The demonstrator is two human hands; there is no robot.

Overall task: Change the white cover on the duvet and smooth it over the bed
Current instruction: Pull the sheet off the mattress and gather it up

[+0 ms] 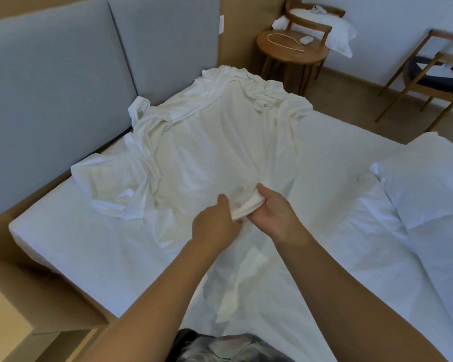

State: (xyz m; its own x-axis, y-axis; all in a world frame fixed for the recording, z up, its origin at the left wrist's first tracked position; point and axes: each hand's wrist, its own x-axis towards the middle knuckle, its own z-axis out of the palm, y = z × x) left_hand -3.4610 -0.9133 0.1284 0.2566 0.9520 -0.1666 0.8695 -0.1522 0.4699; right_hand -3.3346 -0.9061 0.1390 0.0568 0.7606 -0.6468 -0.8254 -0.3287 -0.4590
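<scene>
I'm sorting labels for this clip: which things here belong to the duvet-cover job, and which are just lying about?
Job: white cover, gripped by the left hand and right hand; bed; white bedding at right, perhaps the duvet.
Lying about: round table with small white device; far chair; right chair; grey headboard.

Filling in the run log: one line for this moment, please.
white cover: rumpled on bed | left hand: grips it | right hand: grips it
</scene>
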